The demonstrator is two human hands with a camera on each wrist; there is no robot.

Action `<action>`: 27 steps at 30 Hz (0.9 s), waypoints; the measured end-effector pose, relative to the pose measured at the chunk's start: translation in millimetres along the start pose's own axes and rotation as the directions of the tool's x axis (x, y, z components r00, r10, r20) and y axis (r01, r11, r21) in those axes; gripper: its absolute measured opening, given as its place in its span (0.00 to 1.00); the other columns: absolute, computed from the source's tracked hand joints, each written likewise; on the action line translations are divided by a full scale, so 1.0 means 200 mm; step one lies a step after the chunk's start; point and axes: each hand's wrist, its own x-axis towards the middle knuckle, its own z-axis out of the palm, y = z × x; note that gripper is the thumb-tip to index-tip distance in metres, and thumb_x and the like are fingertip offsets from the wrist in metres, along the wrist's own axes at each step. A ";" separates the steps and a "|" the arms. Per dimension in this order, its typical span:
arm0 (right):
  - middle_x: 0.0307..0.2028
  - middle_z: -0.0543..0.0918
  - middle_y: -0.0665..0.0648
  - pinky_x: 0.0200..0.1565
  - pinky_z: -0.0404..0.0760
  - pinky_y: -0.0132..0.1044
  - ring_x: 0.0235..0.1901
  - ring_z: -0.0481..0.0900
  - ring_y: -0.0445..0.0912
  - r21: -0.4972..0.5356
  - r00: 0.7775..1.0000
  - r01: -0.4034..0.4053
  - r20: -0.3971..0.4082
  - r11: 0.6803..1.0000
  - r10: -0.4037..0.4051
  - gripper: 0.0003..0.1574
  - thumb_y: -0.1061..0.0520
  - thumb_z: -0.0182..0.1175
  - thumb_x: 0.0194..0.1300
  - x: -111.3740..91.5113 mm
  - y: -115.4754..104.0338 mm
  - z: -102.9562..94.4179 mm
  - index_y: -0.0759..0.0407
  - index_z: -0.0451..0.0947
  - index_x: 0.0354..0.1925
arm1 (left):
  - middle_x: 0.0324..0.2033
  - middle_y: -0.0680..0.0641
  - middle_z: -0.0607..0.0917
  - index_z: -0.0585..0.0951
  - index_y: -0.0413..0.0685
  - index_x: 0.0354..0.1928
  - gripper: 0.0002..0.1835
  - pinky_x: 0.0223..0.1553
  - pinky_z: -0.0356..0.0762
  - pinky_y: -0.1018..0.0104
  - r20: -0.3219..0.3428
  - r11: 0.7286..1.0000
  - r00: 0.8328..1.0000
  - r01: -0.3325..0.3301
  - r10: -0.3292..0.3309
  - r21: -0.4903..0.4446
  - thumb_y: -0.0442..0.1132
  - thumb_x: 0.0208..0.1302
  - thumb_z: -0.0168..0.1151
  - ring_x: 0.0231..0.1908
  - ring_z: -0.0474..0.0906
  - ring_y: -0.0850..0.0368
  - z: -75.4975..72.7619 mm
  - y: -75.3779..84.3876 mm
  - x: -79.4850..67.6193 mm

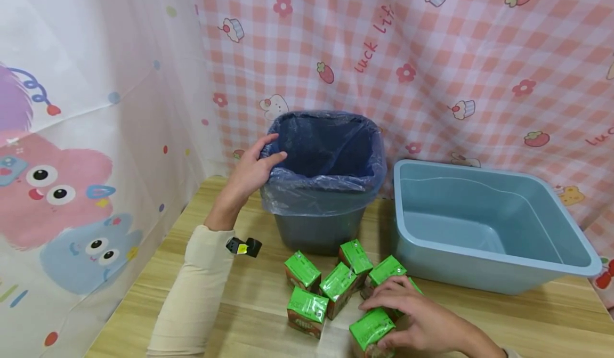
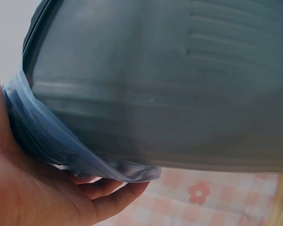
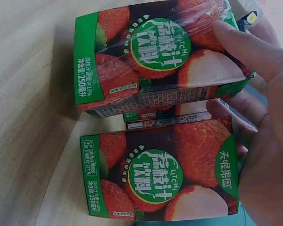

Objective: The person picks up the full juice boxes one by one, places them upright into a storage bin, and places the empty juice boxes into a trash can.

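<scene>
My left hand grips the left rim of a dark grey trash bin, its thumb over the inside edge. A translucent blue bin liner is folded over that rim, and in the left wrist view the fingers lie against the liner outside. At the front right, my right hand pinches a litchi juice box near its green top. Its thumb lies on the box's upper corner in the right wrist view, where a second juice box stands right beside the held box.
Several more green-topped juice boxes stand in a loose group before the bin. A large blue-grey plastic tub stands to the bin's right. Behind the wooden table hangs a pink checked curtain, with a cartoon-printed white one at left.
</scene>
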 end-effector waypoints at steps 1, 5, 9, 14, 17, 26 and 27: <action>0.54 0.80 0.42 0.57 0.58 0.36 0.55 0.72 0.46 0.004 1.000 0.001 -0.001 1.000 -0.001 0.35 0.44 0.72 0.56 0.00 0.00 0.00 0.43 0.74 0.61 | 0.77 0.50 0.54 0.62 0.60 0.75 0.32 0.72 0.50 0.42 -0.001 1.000 1.000 0.000 0.000 0.002 0.54 0.72 0.55 0.75 0.51 0.48 0.00 0.00 0.00; 0.54 0.80 0.42 0.55 0.60 0.36 0.55 0.72 0.44 0.010 1.000 -0.008 0.003 1.000 0.008 0.34 0.44 0.71 0.57 0.01 0.00 0.00 0.43 0.74 0.61 | 0.77 0.50 0.54 0.62 0.60 0.75 0.32 0.72 0.50 0.42 -0.003 1.000 1.000 0.001 -0.001 0.004 0.54 0.72 0.55 0.75 0.51 0.48 0.00 -0.01 0.00; 0.54 0.80 0.43 0.55 0.61 0.36 0.54 0.73 0.43 0.019 1.000 -0.012 -0.001 1.000 0.013 0.33 0.45 0.71 0.57 0.00 0.01 0.00 0.44 0.75 0.61 | 0.77 0.51 0.55 0.62 0.61 0.75 0.32 0.72 0.51 0.43 0.001 1.000 1.000 0.009 -0.009 0.010 0.53 0.72 0.55 0.75 0.51 0.49 0.00 -0.01 0.00; 0.53 0.81 0.44 0.56 0.60 0.35 0.54 0.74 0.43 0.035 1.000 -0.011 -0.024 0.999 0.011 0.33 0.46 0.72 0.56 0.00 0.01 0.00 0.44 0.76 0.60 | 0.77 0.50 0.55 0.63 0.60 0.74 0.31 0.72 0.51 0.43 -0.004 1.000 1.000 -0.005 0.005 0.002 0.52 0.72 0.56 0.75 0.51 0.49 0.00 0.00 0.01; 0.53 0.82 0.44 0.56 0.62 0.34 0.54 0.74 0.44 0.040 0.999 -0.020 -0.026 0.999 0.021 0.33 0.46 0.72 0.56 0.00 0.01 -0.01 0.44 0.76 0.60 | 0.76 0.50 0.56 0.63 0.59 0.74 0.31 0.72 0.51 0.43 -0.002 1.000 1.000 -0.008 0.008 0.004 0.51 0.72 0.56 0.75 0.52 0.49 0.00 0.00 0.00; 0.52 0.81 0.41 0.54 0.68 0.34 0.51 0.77 0.39 0.093 0.998 -0.037 -0.039 0.995 0.040 0.33 0.49 0.73 0.56 0.05 -0.01 -0.05 0.42 0.77 0.60 | 0.77 0.49 0.56 0.63 0.59 0.74 0.32 0.72 0.50 0.43 -0.002 1.000 1.000 -0.009 0.009 0.007 0.50 0.72 0.56 0.75 0.51 0.49 0.00 0.00 0.00; 0.52 0.81 0.42 0.53 0.69 0.34 0.51 0.77 0.39 0.100 0.999 -0.030 -0.041 0.994 0.035 0.33 0.49 0.73 0.56 0.05 -0.01 -0.05 0.43 0.77 0.60 | 0.77 0.49 0.56 0.63 0.59 0.74 0.32 0.72 0.50 0.42 -0.003 1.000 1.000 -0.010 0.010 0.008 0.50 0.72 0.56 0.75 0.51 0.49 0.00 0.00 0.00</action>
